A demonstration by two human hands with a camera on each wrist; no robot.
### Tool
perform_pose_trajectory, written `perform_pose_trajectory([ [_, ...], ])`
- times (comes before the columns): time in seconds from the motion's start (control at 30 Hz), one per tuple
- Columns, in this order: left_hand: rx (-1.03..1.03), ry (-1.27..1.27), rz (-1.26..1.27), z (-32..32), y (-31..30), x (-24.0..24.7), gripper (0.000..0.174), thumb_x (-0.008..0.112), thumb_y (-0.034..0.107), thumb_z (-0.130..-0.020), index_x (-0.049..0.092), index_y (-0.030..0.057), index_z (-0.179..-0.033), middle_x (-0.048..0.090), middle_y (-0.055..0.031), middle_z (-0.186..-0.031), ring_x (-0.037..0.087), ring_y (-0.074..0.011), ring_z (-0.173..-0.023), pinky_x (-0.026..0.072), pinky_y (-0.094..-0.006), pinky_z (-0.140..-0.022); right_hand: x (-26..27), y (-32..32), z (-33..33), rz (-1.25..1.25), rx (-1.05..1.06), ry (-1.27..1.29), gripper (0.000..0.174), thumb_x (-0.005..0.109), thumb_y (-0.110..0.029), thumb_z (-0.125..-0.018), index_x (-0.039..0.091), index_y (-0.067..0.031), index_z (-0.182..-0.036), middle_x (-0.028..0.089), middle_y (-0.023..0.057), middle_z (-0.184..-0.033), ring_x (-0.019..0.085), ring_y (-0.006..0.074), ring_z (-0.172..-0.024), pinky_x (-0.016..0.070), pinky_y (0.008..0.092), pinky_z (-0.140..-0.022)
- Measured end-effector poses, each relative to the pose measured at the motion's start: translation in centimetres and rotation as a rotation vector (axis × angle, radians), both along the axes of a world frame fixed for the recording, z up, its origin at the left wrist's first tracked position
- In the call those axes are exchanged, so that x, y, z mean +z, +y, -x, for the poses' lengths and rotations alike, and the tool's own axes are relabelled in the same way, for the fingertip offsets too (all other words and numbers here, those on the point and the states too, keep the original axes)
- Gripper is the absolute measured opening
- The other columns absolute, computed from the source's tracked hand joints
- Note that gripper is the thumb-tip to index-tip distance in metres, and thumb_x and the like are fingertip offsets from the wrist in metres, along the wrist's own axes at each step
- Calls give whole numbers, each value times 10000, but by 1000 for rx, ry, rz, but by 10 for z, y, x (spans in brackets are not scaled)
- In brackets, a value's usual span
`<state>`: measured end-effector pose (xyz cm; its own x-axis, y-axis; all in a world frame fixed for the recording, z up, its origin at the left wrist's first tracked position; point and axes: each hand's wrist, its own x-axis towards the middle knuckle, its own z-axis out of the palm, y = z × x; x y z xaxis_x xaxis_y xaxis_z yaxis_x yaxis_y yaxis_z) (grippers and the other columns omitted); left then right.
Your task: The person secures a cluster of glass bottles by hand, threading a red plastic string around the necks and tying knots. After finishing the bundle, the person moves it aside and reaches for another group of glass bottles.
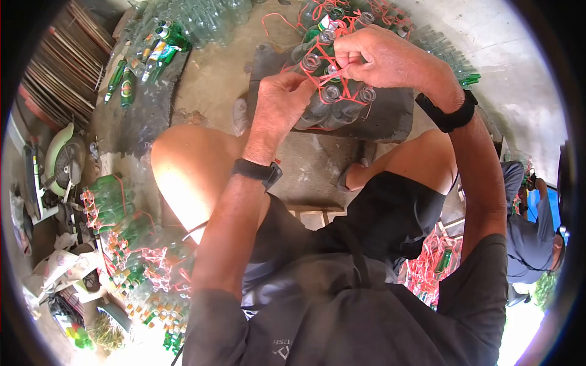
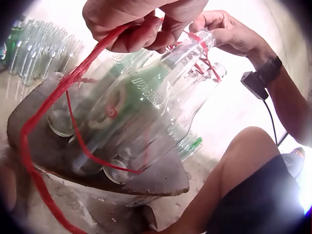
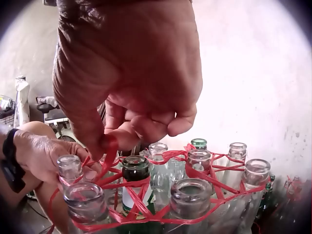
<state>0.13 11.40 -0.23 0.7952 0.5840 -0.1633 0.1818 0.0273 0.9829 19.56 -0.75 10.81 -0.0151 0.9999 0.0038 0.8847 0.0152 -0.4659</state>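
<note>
A bundle of glass bottles (image 2: 141,92) stands upright on a dark slab (image 1: 390,119), with red plastic twine (image 3: 219,187) laced around and between the necks. My left hand (image 1: 282,100) pinches the twine at the near left of the bundle; in the left wrist view a long red strand (image 2: 29,146) hangs from its curled fingers. Above the necks, my right hand (image 1: 387,58) pinches a piece of twine between thumb and forefinger, seen as a red strip (image 3: 111,151) in the right wrist view. One bottle inside the bundle is green (image 3: 135,168).
Many clear bottles (image 1: 207,21) stand at the back left, beside several green ones lying down (image 1: 126,88). More bottles (image 1: 445,55) are behind the bundle at the right. Tied bottles (image 1: 110,201) are at the lower left, and another person (image 1: 531,232) is at the far right.
</note>
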Motion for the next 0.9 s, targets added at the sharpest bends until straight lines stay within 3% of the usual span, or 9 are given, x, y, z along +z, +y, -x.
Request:
perform_pose_trajectory([
  [0.13, -14, 28, 26, 3, -1, 7, 243, 760, 168, -948, 797, -58, -1029, 748, -53, -794, 589, -83, -706, 507, -305, -643, 9, -2, -5, 62, -31, -29, 158, 721, -75, -911, 573, -22, -899, 604, 79, -702, 558, 165, -652, 449, 362, -628],
  [0.23, -50, 23, 74, 3, -1, 5, 237, 743, 154, -950, 795, -59, -1042, 750, -51, -805, 587, -77, -712, 504, -309, -642, 7, -4, -16, 43, -171, 86, 111, 676, -69, -889, 590, -33, -828, 563, 82, -659, 557, 236, -600, 458, 394, -601],
  [0.33, -53, -40, 62, -2, -4, 6, 227, 722, 134, -946, 795, -63, -1034, 749, -46, -808, 585, -74, -719, 500, -304, -642, -7, -7, -25, 54, -112, 106, 81, 648, -58, -903, 588, -30, -855, 574, 91, -676, 558, 227, -609, 460, 386, -607],
  [0.4, 12, -33, 63, 0, -7, 9, 220, 705, 119, -938, 798, -62, -1024, 745, -39, -807, 587, -73, -726, 496, -298, -641, -14, -9, -22, -3, -137, 170, 165, 639, -12, -982, 500, -16, -895, 450, 40, -741, 419, 141, -678, 406, 336, -631],
  [0.43, 13, -35, 61, 0, -7, 8, 220, 705, 119, -938, 798, -62, -1024, 745, -39, -807, 587, -73, -726, 496, -298, -641, -19, -8, -22, -5, -136, 169, 165, 639, -12, -982, 500, -16, -895, 450, 40, -741, 419, 141, -678, 406, 336, -631],
  [0.5, 14, 12, 52, 1, -5, 5, 203, 728, 135, -983, 810, -29, -1070, 679, 65, -817, 514, -15, -719, 423, -239, -626, -27, -8, -19, -172, -122, 157, 168, 636, -16, -993, 498, -12, -897, 443, 47, -736, 415, 148, -682, 401, 339, -633],
  [0.73, 41, 25, 86, 0, -8, 5, 217, 744, 135, -982, 808, -41, -1090, 670, 63, -820, 521, -21, -732, 442, -245, -631, -28, -5, -24, -94, -166, 102, 151, 638, -47, -1004, 525, -12, -909, 446, 63, -743, 416, 159, -693, 412, 344, -645],
  [0.83, 36, 37, 71, 0, -10, 8, 221, 738, 130, -981, 810, -41, -1101, 676, 63, -821, 522, -24, -734, 448, -247, -632, -39, -4, -26, -132, -173, 126, 101, 630, -55, -1007, 575, -13, -935, 555, 83, -760, 538, 193, -692, 465, 360, -666],
  [0.9, 36, 40, 45, 0, -11, 10, 219, 732, 128, -980, 811, -39, -1099, 676, 64, -820, 520, -27, -734, 447, -246, -634, -47, -1, -25, -250, -179, -30, 62, 622, -102, -950, 644, -54, -918, 651, 128, -777, 639, 334, -704, 499, 459, -650],
])
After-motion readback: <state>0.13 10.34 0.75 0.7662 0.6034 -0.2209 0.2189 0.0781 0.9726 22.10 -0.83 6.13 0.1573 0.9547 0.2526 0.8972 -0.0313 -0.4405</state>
